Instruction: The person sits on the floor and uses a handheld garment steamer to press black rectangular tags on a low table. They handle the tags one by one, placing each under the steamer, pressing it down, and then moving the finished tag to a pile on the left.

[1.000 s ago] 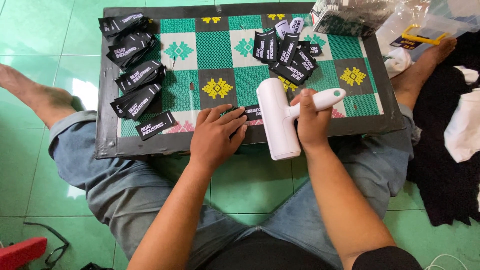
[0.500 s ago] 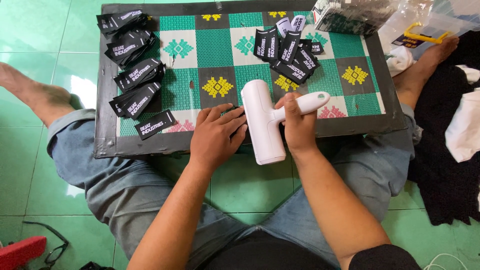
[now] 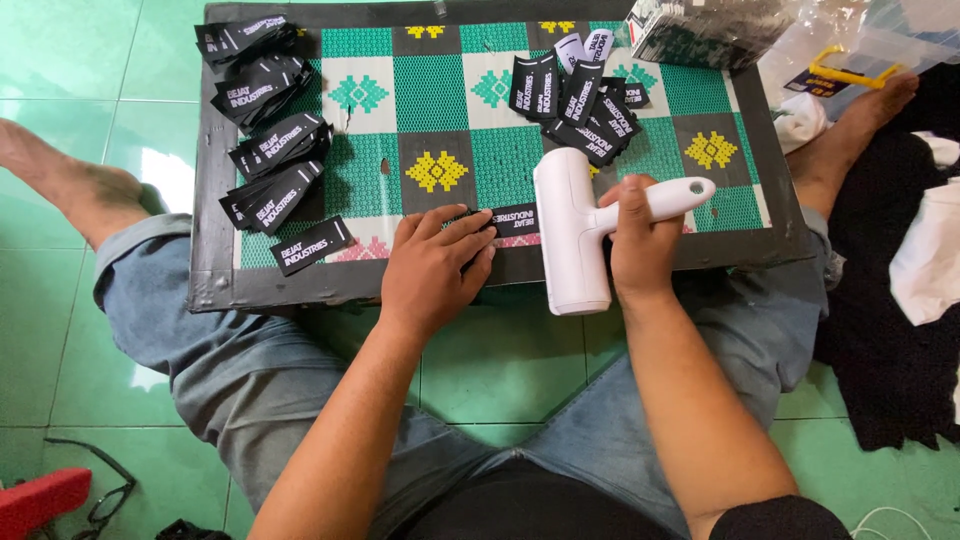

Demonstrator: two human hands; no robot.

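Observation:
My right hand grips the handle of a white lint roller, whose drum lies along the board's near edge. My left hand lies flat with its fingers pressing the left end of a black fabric label on the board. The roller's drum sits just right of that label. The board is black-framed with green, white and black patterned squares, and it rests across my knees.
Stacks of black labels lie along the board's left side, and a looser heap at its top middle. A plastic bag and a yellow tool sit top right. Black cloth lies to the right; eyeglasses lie bottom left.
The lint roller has moved left and slightly forward along the board's near edge, toward the label under my left hand. My left hand stays put.

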